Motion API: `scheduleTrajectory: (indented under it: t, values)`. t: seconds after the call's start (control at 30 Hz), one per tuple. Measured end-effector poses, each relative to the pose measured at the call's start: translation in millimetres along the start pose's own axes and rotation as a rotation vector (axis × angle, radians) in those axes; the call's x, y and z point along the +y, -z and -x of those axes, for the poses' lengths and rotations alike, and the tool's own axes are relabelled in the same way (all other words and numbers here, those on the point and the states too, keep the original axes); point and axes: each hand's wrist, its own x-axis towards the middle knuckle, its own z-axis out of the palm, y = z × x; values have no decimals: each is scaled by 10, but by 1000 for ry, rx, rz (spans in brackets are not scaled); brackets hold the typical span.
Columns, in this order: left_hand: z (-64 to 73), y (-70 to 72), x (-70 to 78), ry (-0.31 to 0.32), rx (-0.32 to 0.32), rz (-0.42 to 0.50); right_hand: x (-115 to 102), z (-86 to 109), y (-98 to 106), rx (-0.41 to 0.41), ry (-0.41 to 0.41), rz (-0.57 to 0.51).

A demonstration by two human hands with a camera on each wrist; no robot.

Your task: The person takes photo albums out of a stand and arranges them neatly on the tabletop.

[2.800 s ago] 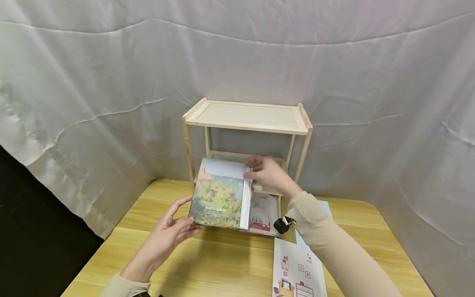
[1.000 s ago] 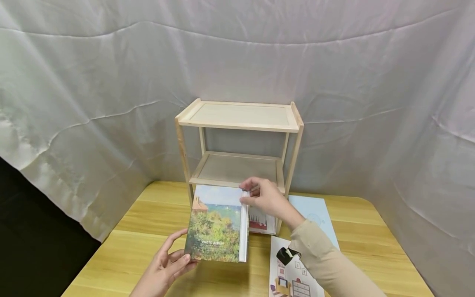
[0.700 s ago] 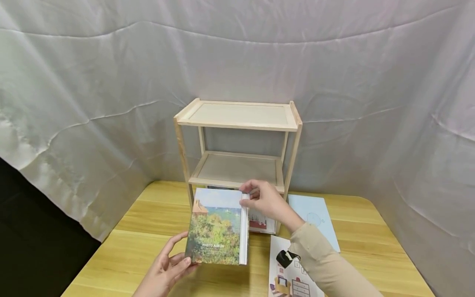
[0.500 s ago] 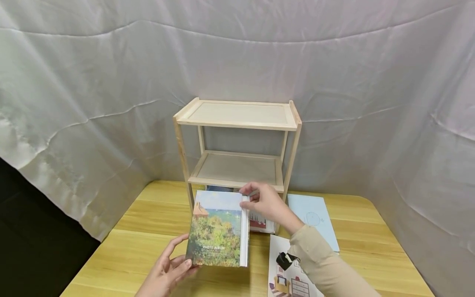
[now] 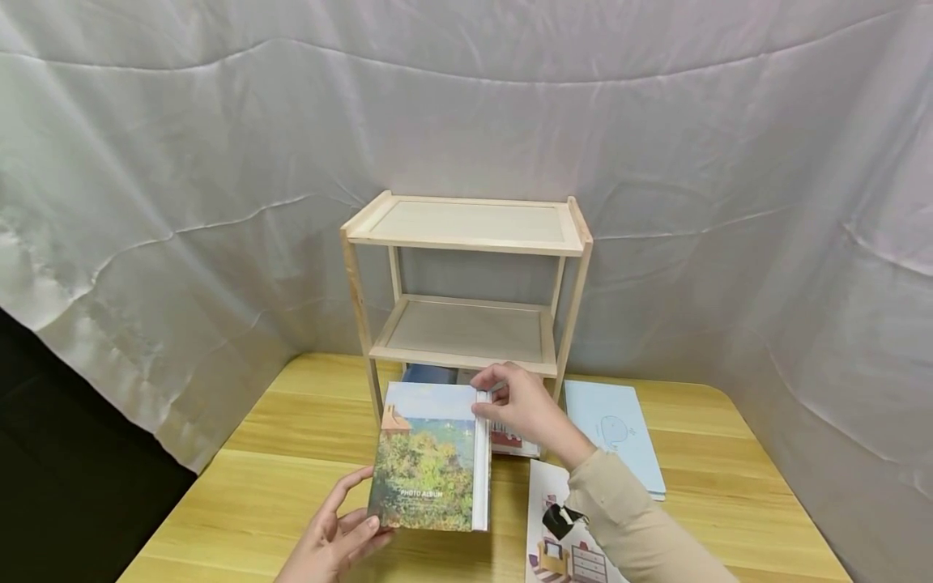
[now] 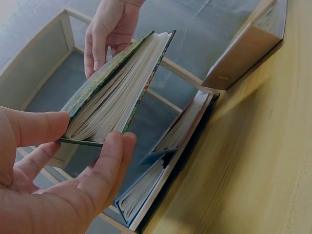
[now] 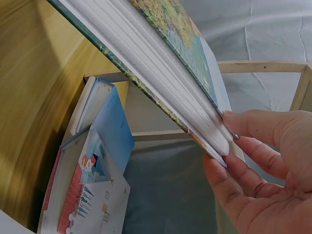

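Observation:
A thick photo album (image 5: pixel 426 461) with a painted garden-and-sea cover is held up in front of the wooden rack, cover towards me. My left hand (image 5: pixel 334 534) pinches its lower left corner, thumb on the front cover. At the upper right corner my right hand (image 5: pixel 528 405) pinches the album by its page side. In the left wrist view the album (image 6: pixel 119 87) shows its page edges, slightly fanned between the covers, with left thumb and fingers on opposite covers. Similarly, in the right wrist view the right hand (image 7: pixel 268 165) has thumb and fingers on opposite sides.
The pale wooden rack (image 5: pixel 466 223) stands at the table's back. Low in it, partly hidden by the album, lie a blue book (image 5: pixel 430 373) and a white-and-red book (image 5: pixel 513 441). To the right lie a light blue album (image 5: pixel 615 429) and a white one with furniture drawings (image 5: pixel 576 559).
Both hands have brought the photo album down and towards me, away from the rack's middle shelf. The blue book low in the rack has come into sight behind it.

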Motion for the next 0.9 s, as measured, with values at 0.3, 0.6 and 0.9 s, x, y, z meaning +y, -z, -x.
scheduleTrajectory:
  t: [0.3, 0.6, 0.9]
  values:
    - [-16, 28, -55, 16, -8, 21, 20, 33, -34, 5, 13, 6]
    - [-18, 52, -95, 17, -23, 26, 39, 53, -80, 7, -40, -16]
    - [-4, 68, -154, 40, -26, 30, 189, 85, -157, -31, -65, -70]
